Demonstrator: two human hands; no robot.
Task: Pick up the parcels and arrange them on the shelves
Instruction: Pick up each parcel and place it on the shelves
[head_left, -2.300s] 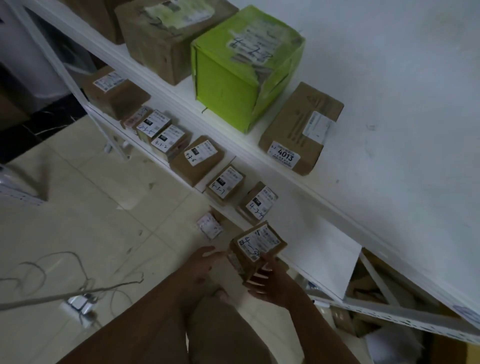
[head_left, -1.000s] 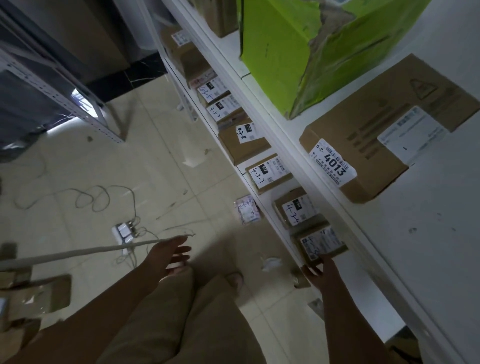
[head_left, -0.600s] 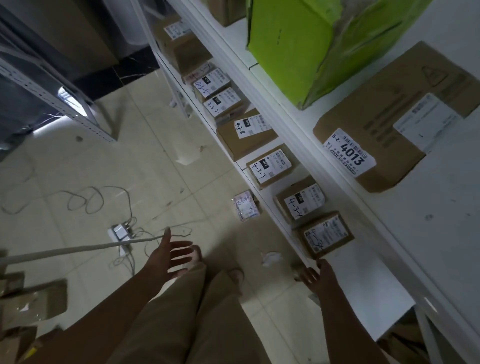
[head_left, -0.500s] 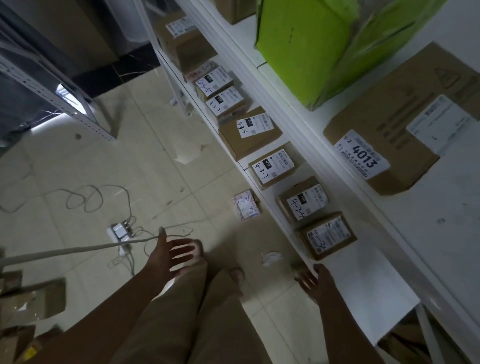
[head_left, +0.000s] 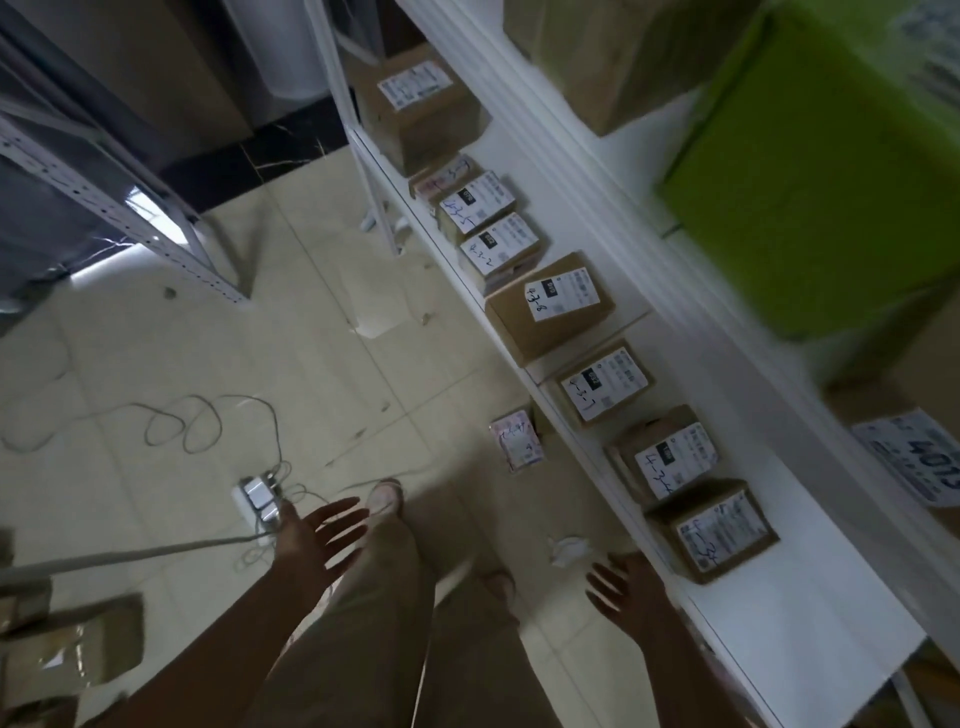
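Observation:
A row of several small brown labelled parcels lines the lower white shelf (head_left: 810, 618). The nearest parcel (head_left: 719, 530) sits at the row's near end, with bare shelf below it. My right hand (head_left: 626, 584) hangs open just left of the shelf edge, apart from that parcel and holding nothing. My left hand (head_left: 317, 540) is open with fingers spread over the floor, empty. One small parcel (head_left: 517, 440) lies on the floor by the shelf. The upper shelf carries a green box (head_left: 815, 171) and a brown box with a 4013 label (head_left: 919, 462).
A power strip (head_left: 258, 498) with loose cables lies on the tiled floor left of my feet. A long pale pole (head_left: 130, 552) crosses the floor at lower left. Cardboard pieces (head_left: 72, 644) sit at the bottom left. Another metal rack (head_left: 119, 202) stands at upper left.
My right hand set the small parcel at the near end of the lower shelf's row, let go and drew back. My left hand has opened and spread. The view swung left along the shelf.

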